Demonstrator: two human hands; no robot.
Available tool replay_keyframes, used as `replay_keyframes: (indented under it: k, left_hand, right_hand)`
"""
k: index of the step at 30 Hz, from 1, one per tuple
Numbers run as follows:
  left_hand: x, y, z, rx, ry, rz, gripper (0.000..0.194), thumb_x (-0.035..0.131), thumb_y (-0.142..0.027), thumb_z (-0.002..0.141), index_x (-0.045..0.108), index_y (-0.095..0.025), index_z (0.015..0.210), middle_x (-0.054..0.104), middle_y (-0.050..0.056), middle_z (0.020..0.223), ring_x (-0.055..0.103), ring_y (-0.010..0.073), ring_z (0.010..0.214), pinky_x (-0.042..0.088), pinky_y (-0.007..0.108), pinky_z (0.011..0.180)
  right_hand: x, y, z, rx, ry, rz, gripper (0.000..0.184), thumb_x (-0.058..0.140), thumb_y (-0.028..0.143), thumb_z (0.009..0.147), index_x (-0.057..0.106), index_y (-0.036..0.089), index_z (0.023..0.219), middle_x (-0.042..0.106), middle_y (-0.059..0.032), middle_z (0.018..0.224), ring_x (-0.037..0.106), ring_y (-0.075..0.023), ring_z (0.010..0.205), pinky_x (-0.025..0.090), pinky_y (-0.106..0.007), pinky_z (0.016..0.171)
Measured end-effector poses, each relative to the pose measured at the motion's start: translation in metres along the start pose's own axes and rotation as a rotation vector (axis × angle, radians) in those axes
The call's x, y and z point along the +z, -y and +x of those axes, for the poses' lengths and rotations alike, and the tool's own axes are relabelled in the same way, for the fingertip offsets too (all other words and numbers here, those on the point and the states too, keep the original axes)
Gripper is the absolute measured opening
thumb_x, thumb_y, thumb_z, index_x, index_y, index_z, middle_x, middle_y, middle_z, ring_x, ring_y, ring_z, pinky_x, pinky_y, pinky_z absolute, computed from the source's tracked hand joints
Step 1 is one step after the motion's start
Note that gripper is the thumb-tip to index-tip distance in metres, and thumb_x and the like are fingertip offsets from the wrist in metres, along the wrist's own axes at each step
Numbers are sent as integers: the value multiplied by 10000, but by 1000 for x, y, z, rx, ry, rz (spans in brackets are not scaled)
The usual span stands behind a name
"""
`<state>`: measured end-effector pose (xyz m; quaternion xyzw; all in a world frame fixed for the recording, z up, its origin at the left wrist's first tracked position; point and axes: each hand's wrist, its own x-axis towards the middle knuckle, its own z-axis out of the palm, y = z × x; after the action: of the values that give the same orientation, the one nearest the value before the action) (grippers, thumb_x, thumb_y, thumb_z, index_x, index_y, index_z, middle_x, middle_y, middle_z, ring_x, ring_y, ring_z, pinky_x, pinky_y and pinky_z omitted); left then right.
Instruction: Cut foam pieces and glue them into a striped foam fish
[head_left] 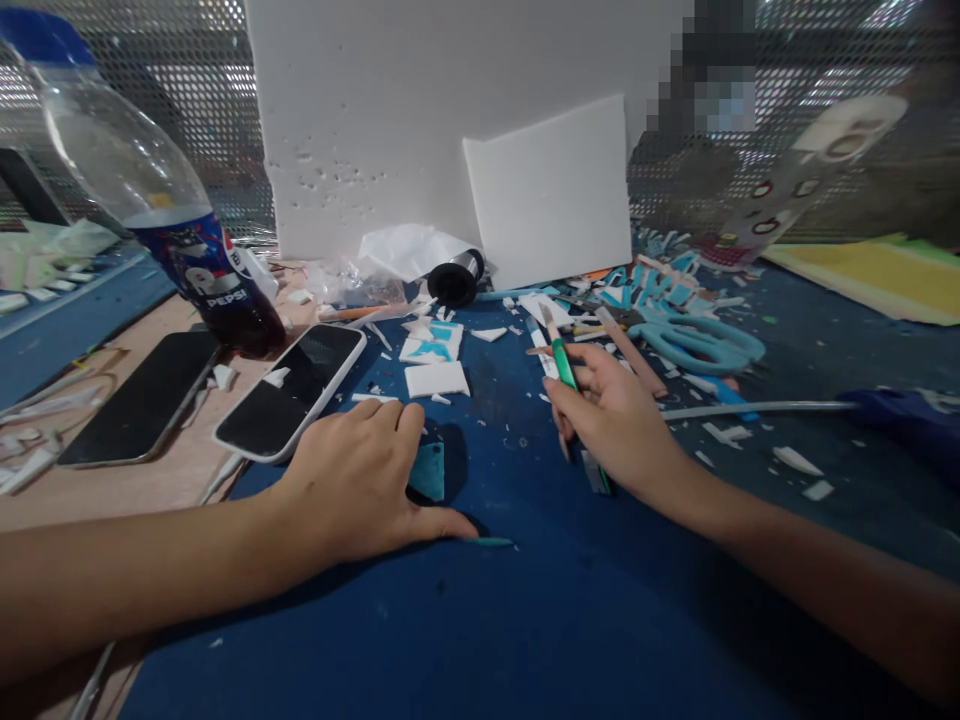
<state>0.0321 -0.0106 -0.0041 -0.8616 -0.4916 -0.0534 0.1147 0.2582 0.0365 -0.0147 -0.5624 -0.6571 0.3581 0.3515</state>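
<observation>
Currently, the right hand [613, 405] grips a green tool [561, 360]; the left hand [356, 475], thumb spread wide, partly hides a blue piece [430, 472].

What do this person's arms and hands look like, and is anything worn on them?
The left hand and right hand are ordinary human hands, with no gloves. Neither the left forearm nor the right forearm shows a sleeve, watch or bracelet.
</observation>
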Motion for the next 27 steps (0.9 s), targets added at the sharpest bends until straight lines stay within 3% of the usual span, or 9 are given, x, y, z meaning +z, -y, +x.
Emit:
replay_keyframes:
  k: [6,12,18,22,27]
  left_hand:
    - [2,0,0,-2,44,8,580,333,-678,845,572,-153,782,658,108,708,651,277,649,445,315,468]
    - [2,3,0,63,26,-42,610,312,-709,833,558,-154,777,620,90,673,620,254,625,427,300,474]
    - [9,12,0,170,-75,-248,653,115,-664,892,504,-143,821,568,84,732,549,216,614,426,319,523]
    - [13,13,-1,158,-182,-263,622,140,-655,896,491,-140,901,555,104,828,531,243,748,463,372,636]
    - [15,13,-1,130,-180,-371,544,231,-596,919,433,-102,1023,516,133,920,502,271,849,469,441,744]
  right_hand:
    - [2,3,-3,-173,-138,144,219,497,366,899,509,219,1061,524,8,662,544,-141,554,499,-291,508]
    - [3,13,-9,-348,-313,126,134,479,365,924,531,255,979,602,-23,799,593,-165,757,489,-340,789]
    - [3,13,-8,-303,-217,127,142,495,389,907,528,253,930,608,-17,759,594,-175,726,481,-347,735]
    - [3,12,-5,-297,-221,142,157,491,399,904,511,244,923,603,-19,757,598,-180,725,484,-350,733]
    - [5,8,-6,-329,-130,189,111,468,361,924,438,264,970,585,-4,772,609,-167,773,487,-344,797]
